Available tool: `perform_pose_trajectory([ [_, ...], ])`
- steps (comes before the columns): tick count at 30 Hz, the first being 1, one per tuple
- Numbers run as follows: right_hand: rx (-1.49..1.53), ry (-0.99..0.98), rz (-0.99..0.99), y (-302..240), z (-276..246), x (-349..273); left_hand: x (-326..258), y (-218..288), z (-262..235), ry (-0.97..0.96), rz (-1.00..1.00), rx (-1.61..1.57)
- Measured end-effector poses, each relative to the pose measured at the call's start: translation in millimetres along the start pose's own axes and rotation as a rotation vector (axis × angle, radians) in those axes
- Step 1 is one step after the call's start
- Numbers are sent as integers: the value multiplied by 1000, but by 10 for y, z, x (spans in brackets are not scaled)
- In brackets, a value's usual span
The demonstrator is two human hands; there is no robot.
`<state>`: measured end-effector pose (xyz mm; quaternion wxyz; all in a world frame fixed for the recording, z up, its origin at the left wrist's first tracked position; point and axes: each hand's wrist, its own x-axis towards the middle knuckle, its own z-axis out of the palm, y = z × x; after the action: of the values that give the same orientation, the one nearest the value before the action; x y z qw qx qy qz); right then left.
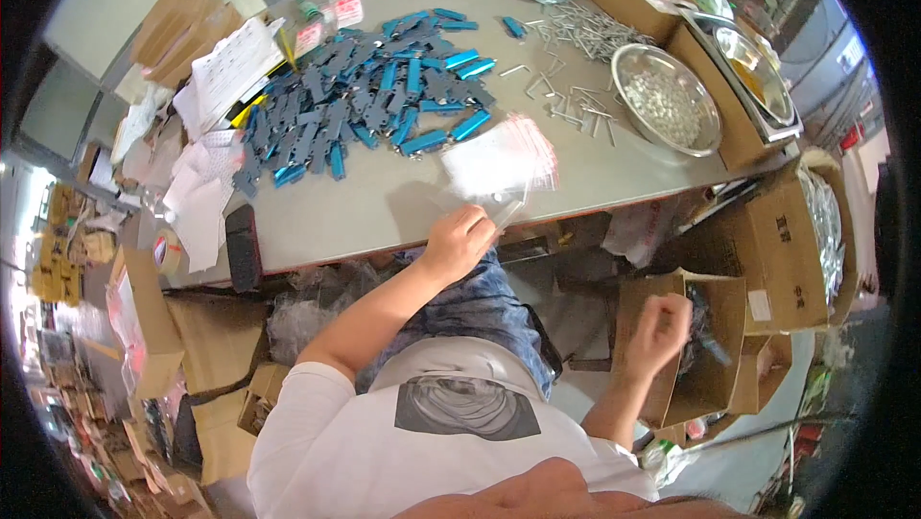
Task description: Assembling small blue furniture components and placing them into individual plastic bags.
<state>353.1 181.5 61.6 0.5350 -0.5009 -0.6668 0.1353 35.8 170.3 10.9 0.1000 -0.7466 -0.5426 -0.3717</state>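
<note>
At the table's near edge my left hand (460, 243) is closed, pinching what looks like a small clear plastic bag (508, 216). Just beyond it lies a stack of white and red printed cards (504, 156). Off to the right, my right hand (660, 329) is raised beside an open cardboard box (715, 291). Its fingers look curled but are smeared by motion. Close to that hand, over the box, is a blurred dark packet-like thing (712, 348), apparently apart from the fingers.
A heap of dark grey and blue metal parts (355, 87) covers the table's left middle. Bent metal rods (600, 35) lie scattered near a steel bowl (710, 140) of small pale pieces. A dark oblong object (243, 248) and papers (197, 198) sit left. Another carton (796, 241) stands right.
</note>
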Motion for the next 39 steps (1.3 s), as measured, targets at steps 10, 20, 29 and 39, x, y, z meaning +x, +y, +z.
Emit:
perform_pose_trajectory([
  [10, 251, -647, -124, -578, 976, -344, -439, 350, -524, 155, -676, -516],
  [20, 312, -848, -268, -1006, 1344, -450, -912, 347, -931, 185, -1044, -811],
  [29, 405, -1021, -526, -1500, 1570, -463, -1266, 225, -1024, 179, -836, -687],
  [39, 240, -1352, -749, -1768, 1840, -408, -1266, 285, -1359, 117, -561, -135],
])
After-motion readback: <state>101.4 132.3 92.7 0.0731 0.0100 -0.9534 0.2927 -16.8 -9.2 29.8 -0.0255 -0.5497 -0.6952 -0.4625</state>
